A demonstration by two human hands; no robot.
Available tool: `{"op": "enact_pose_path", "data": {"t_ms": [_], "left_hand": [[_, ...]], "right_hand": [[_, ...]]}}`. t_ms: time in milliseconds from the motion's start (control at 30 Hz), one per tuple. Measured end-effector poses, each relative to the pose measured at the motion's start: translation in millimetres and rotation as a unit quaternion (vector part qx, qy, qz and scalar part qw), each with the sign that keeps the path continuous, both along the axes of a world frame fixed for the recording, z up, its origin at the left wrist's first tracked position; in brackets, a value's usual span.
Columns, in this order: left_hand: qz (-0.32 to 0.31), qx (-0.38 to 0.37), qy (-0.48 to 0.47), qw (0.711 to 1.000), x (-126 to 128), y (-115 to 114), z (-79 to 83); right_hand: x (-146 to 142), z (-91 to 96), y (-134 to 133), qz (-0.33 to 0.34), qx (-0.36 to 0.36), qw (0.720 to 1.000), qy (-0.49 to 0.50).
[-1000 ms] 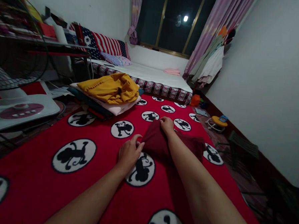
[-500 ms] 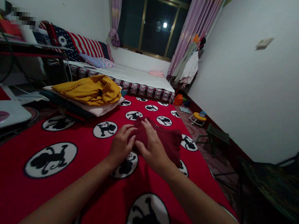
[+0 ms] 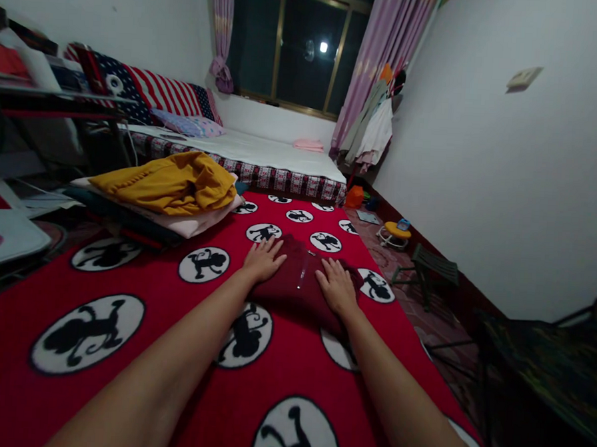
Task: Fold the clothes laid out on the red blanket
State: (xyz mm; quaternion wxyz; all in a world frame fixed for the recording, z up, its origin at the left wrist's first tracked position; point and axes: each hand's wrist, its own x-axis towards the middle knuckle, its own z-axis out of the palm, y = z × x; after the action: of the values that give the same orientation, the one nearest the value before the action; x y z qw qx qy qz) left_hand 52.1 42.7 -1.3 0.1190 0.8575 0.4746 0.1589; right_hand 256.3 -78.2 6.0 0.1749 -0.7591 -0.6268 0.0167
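A folded dark red garment (image 3: 296,277) lies on a red blanket (image 3: 150,276) printed with white circles and black monkey figures. My left hand (image 3: 264,258) rests flat on the garment's left side, fingers stretched out. My right hand (image 3: 336,287) lies flat on its right side, fingers spread. Neither hand grips anything. A short zip or seam shows on the cloth between the two hands.
A pile of folded clothes topped by a yellow garment (image 3: 170,183) sits at the left. Behind it stands a bed (image 3: 262,151) with a striped pillow. A white fan base (image 3: 2,235) is at far left. A small stool (image 3: 426,263) and toys lie by the right wall.
Both hands let go of the bunched cloth and moved apart. They now press flat on the garment, which lies flatter and neater than before.
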Motion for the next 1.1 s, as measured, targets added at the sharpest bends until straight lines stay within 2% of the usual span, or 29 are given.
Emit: {"op": "enact_pose_path", "data": {"t_ms": [167,300,467,600,733,800,867,967,1033,1100], "left_hand": [[0.035,0.016,0.005,0.999,-15.5,-5.4,-4.9],[0.030,0.056,-0.004,0.998,-31.8,-26.7,-11.8],[0.017,0.126,-0.048,0.991,-45.5,-53.6,-8.5],[0.068,0.129,-0.038,0.989,-43.3,-71.2,8.2],[0.144,0.046,-0.044,0.988,-38.8,-88.8,19.0],[0.138,-0.007,-0.072,0.988,-39.3,-93.2,19.8],[0.097,-0.049,-0.128,0.986,-41.1,-92.2,21.3],[0.046,-0.159,-0.192,0.967,-40.4,-80.4,36.5],[0.033,-0.252,-0.197,0.947,-33.7,-65.7,60.7],[0.018,-0.297,-0.196,0.934,-21.3,-44.5,95.2]], "right_hand": [[-7.2,1.6,-15.5,-0.126,0.092,0.985,-0.068],[-6.2,1.5,-35.8,-0.220,0.088,0.966,-0.100],[-5.4,18.7,-50.9,-0.216,0.021,0.974,-0.068],[-13.4,32.5,-51.5,-0.198,0.003,0.980,0.018],[-14.8,24.7,-53.6,-0.138,0.051,0.972,0.181],[-10.4,20.1,-56.9,-0.087,0.088,0.955,0.271],[-4.2,23.3,-60.6,-0.045,0.089,0.932,0.348],[7.1,49.3,-58.0,-0.035,0.049,0.919,0.391],[16.4,77.8,-43.8,-0.034,0.032,0.920,0.390],[27.6,110.1,-18.1,-0.016,0.034,0.916,0.400]]}}
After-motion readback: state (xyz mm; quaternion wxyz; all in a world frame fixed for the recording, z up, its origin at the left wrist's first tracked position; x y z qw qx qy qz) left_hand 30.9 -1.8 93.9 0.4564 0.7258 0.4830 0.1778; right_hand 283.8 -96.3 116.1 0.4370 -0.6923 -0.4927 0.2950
